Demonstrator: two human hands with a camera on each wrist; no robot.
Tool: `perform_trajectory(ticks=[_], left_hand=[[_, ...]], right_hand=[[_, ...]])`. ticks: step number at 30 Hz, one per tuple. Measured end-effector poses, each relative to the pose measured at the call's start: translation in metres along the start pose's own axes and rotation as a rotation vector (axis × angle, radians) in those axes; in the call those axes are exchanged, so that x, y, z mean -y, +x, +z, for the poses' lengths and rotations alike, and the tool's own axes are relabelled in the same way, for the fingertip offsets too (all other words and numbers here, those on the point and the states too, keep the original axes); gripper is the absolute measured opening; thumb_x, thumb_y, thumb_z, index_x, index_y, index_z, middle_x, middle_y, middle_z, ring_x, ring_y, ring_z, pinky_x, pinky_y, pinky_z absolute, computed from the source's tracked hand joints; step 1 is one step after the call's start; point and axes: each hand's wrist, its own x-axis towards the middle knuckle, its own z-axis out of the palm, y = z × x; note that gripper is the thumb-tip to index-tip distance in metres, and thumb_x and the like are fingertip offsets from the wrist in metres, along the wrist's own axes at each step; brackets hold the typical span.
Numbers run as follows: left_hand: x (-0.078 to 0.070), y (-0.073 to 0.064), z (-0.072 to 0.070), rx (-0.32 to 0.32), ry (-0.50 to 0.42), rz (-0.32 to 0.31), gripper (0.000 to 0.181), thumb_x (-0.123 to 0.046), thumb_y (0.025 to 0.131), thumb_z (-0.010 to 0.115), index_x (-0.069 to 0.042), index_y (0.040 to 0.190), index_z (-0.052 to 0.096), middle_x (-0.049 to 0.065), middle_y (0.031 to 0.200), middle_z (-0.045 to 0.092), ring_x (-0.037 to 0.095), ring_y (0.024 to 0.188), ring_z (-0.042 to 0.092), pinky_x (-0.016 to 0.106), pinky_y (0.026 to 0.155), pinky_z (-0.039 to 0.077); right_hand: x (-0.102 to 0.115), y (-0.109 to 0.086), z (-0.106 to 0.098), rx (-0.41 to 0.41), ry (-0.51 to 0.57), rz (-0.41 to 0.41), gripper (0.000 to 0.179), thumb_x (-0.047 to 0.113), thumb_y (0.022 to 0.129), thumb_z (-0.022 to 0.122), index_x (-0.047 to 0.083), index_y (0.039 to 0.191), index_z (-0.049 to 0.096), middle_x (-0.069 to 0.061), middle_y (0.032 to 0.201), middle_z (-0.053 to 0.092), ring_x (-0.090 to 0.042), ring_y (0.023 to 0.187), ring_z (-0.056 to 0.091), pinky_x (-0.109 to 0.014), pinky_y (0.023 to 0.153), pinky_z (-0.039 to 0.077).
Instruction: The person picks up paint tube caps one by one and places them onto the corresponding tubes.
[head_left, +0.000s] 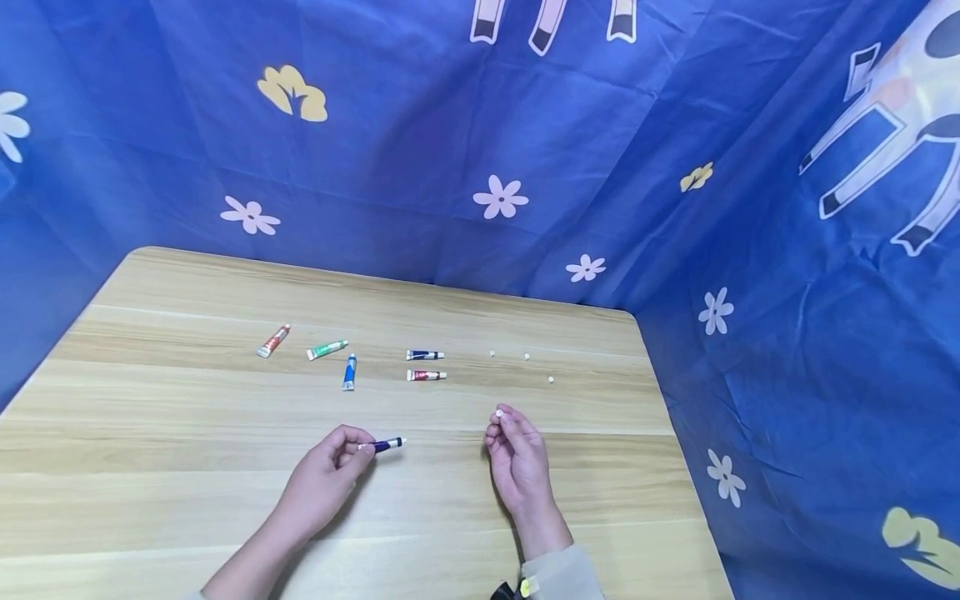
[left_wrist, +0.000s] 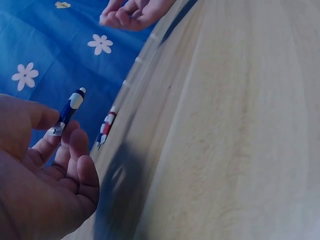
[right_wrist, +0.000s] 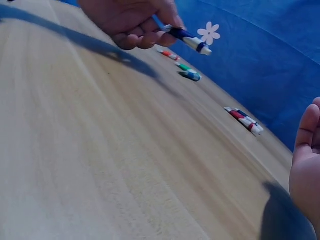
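Observation:
My left hand (head_left: 324, 482) pinches a small dark blue paint tube (head_left: 388, 445) by its flat end, between thumb and forefinger. The tube points right, and its thin white nozzle is bare in the head view. In the left wrist view the same tube (left_wrist: 71, 109) tilts up over the fingers. Off to the right, my right hand (head_left: 519, 467) holds a tiny white cap (head_left: 499, 413) between thumb and fingertips, palm turned up. Only the edge of that hand (right_wrist: 307, 172) shows in the right wrist view, with the cap out of sight there. Both hands are raised over the wooden table.
Beyond the left hand lie a red-orange tube (head_left: 274, 341), a green tube (head_left: 327, 350) and a blue tube (head_left: 349, 372). A navy tube (head_left: 425, 355) and a crimson tube (head_left: 427, 376) lie side by side mid-table (head_left: 225, 508). Three loose white caps (head_left: 527, 357) sit farther right. A blue curtain (head_left: 420, 150) hangs behind.

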Motion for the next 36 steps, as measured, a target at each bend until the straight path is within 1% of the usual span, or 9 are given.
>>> perform_trajectory(ticks=[5, 10, 14, 17, 19, 22, 26, 32, 36], left_hand=[[0.005, 0.001, 0.006, 0.013, -0.003, -0.003, 0.019, -0.023, 0.107, 0.068, -0.011, 0.122, 0.068, 0.002, 0.09, 0.064, 0.01, 0.069, 0.048, 0.029, 0.067, 0.041], [0.004, 0.001, 0.011, 0.017, -0.019, 0.0, 0.018, -0.022, 0.107, 0.069, -0.011, 0.12, 0.069, 0.004, 0.091, 0.067, 0.01, 0.067, 0.048, 0.029, 0.066, 0.042], [0.002, 0.0, 0.013, 0.018, -0.023, 0.017, 0.018, -0.022, 0.107, 0.069, -0.011, 0.12, 0.071, 0.003, 0.09, 0.067, 0.008, 0.065, 0.047, 0.028, 0.065, 0.042], [0.0, -0.001, 0.016, 0.019, -0.031, 0.026, 0.017, -0.022, 0.107, 0.068, -0.011, 0.119, 0.071, 0.003, 0.087, 0.066, 0.008, 0.063, 0.046, 0.028, 0.063, 0.042], [-0.002, -0.002, 0.018, 0.02, -0.037, 0.025, 0.017, -0.022, 0.107, 0.068, -0.011, 0.118, 0.071, 0.003, 0.087, 0.067, 0.008, 0.063, 0.046, 0.028, 0.063, 0.042], [-0.005, -0.003, 0.021, 0.019, -0.04, 0.021, 0.016, -0.023, 0.107, 0.068, -0.011, 0.117, 0.072, 0.004, 0.089, 0.069, 0.008, 0.066, 0.049, 0.028, 0.066, 0.043], [-0.006, -0.003, 0.024, 0.016, -0.038, 0.018, 0.017, -0.024, 0.107, 0.068, -0.011, 0.116, 0.072, 0.005, 0.091, 0.071, 0.009, 0.067, 0.051, 0.028, 0.067, 0.043], [-0.004, -0.002, 0.026, 0.024, -0.06, 0.009, 0.019, -0.027, 0.107, 0.069, -0.011, 0.116, 0.073, 0.003, 0.088, 0.068, 0.009, 0.065, 0.048, 0.029, 0.065, 0.041], [-0.002, -0.001, 0.026, 0.041, -0.12, -0.014, 0.019, -0.026, 0.107, 0.069, -0.01, 0.117, 0.072, 0.003, 0.088, 0.069, 0.01, 0.066, 0.049, 0.029, 0.066, 0.042]], right_hand=[[-0.007, -0.001, 0.0, 0.055, -0.092, -0.015, 0.026, 0.002, 0.109, 0.058, 0.016, 0.107, 0.08, 0.004, 0.096, 0.078, -0.005, 0.083, 0.07, -0.017, 0.077, 0.059], [-0.013, -0.004, 0.007, 0.079, -0.235, -0.029, 0.02, 0.003, 0.106, 0.065, 0.016, 0.106, 0.08, 0.004, 0.093, 0.078, -0.005, 0.08, 0.071, -0.018, 0.075, 0.06], [-0.018, -0.008, 0.016, 0.085, -0.366, -0.031, 0.013, 0.003, 0.103, 0.071, 0.0, 0.113, 0.077, 0.002, 0.091, 0.078, -0.006, 0.078, 0.072, -0.02, 0.074, 0.062], [-0.022, -0.012, 0.023, 0.096, -0.468, -0.029, 0.027, 0.002, 0.1, 0.073, -0.016, 0.12, 0.07, 0.0, 0.092, 0.079, -0.007, 0.079, 0.073, -0.02, 0.075, 0.063], [-0.025, -0.015, 0.027, 0.114, -0.535, -0.028, 0.032, 0.001, 0.099, 0.073, -0.021, 0.122, 0.067, -0.003, 0.095, 0.079, -0.007, 0.08, 0.074, -0.021, 0.077, 0.064], [-0.029, -0.019, 0.032, 0.149, -0.614, -0.034, 0.03, -0.002, 0.099, 0.073, -0.02, 0.122, 0.068, -0.019, 0.1, 0.078, -0.006, 0.081, 0.074, -0.021, 0.08, 0.065], [-0.033, -0.022, 0.035, 0.189, -0.661, -0.043, 0.026, -0.003, 0.099, 0.072, -0.018, 0.12, 0.071, -0.039, 0.111, 0.069, -0.006, 0.082, 0.074, -0.021, 0.081, 0.065], [-0.035, -0.027, 0.038, 0.206, -0.708, -0.055, 0.024, -0.005, 0.097, 0.073, -0.016, 0.119, 0.072, -0.041, 0.114, 0.066, -0.006, 0.084, 0.073, -0.022, 0.081, 0.065], [-0.033, -0.029, 0.04, 0.197, -0.751, -0.061, 0.022, -0.005, 0.096, 0.074, -0.012, 0.117, 0.074, -0.037, 0.113, 0.068, -0.007, 0.084, 0.073, -0.022, 0.081, 0.065]])
